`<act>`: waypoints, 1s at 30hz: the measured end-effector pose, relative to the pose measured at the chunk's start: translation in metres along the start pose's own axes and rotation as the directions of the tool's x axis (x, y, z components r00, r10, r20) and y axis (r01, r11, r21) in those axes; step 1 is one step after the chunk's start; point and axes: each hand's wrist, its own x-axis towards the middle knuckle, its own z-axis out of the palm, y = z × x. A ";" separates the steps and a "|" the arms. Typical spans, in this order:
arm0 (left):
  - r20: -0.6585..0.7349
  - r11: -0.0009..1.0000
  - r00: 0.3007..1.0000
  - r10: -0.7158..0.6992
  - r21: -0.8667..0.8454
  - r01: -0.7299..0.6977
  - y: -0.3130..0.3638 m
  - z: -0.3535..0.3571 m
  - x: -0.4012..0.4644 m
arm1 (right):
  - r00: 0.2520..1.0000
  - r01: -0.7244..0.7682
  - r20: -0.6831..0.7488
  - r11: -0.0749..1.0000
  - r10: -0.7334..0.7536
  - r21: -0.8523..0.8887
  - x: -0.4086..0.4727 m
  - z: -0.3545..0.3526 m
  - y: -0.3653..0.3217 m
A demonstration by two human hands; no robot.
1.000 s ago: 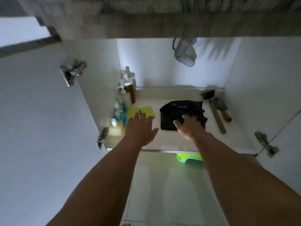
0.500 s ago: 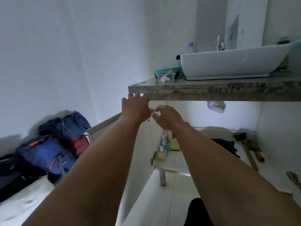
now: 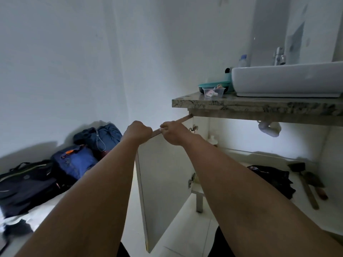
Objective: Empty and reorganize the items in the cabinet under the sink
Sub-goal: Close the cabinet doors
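The white cabinet door (image 3: 163, 175) under the sink stands wide open, swung out to the left. My left hand (image 3: 138, 131) grips its top edge with curled fingers. My right hand (image 3: 173, 132) holds the same top edge just to the right. Inside the cabinet, a black cloth (image 3: 272, 175) lies on the white shelf (image 3: 330, 216). Right of it lie a hammer (image 3: 304, 184) and a second wooden-handled tool (image 3: 317, 186). A white bottle (image 3: 213, 140) peeks out behind my right forearm. The other bottles and the sponge are hidden.
A white basin (image 3: 285, 80) with a tap (image 3: 279, 55) sits on the stone counter (image 3: 259, 105), beside a teal dish (image 3: 213, 85) and a clear tub (image 3: 213, 92). The drain pipe (image 3: 269, 128) hangs below. Blue and black bags (image 3: 74, 160) lie by the left wall.
My hands have left the cabinet shelf and risen to the top edge of the open door, which both now hold. My view has lifted and swung left.
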 end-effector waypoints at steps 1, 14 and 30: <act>0.022 0.997 0.999 -0.028 -0.074 0.029 -0.005 0.001 -0.004 | 1.000 -0.007 -0.003 1.000 0.007 0.017 -0.002 0.003 -0.001; 0.574 0.774 0.802 0.164 -0.579 0.256 0.012 0.046 -0.060 | 0.966 -0.257 0.028 0.964 0.256 0.073 -0.036 -0.050 0.025; 0.070 0.753 0.773 0.631 -0.297 -0.588 0.165 0.263 -0.085 | 0.793 -0.597 -0.222 0.797 0.567 -0.096 -0.144 -0.188 0.182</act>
